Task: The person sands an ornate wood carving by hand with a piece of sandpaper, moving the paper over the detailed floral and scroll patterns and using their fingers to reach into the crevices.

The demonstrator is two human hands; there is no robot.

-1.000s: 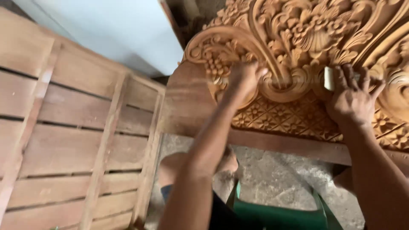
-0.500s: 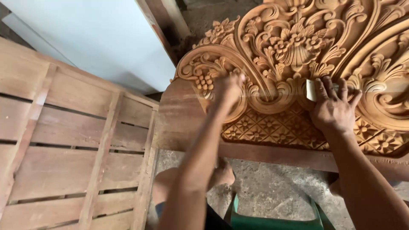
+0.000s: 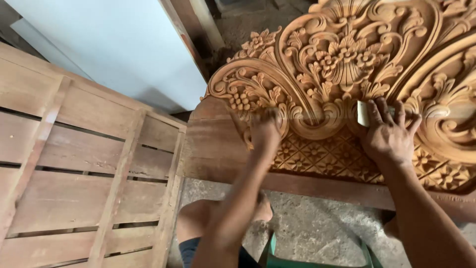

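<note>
A large carved wooden panel with flowers, scrolls and a lattice band fills the upper right. My left hand is blurred with motion and presses on the carved scroll at the panel's lower left; whether it holds anything I cannot tell. My right hand lies on the lattice band further right, fingers spread over a small pale folded piece of sandpaper held against the wood.
A slatted wooden frame leans at the left. A pale board stands behind it. Below the panel lie a rough concrete floor, my bare knee and a green stool edge.
The view has shifted so the carved panel sits lower and closer. My left hand has slid down and left along the scroll; my right hand stays on the sandpaper.
</note>
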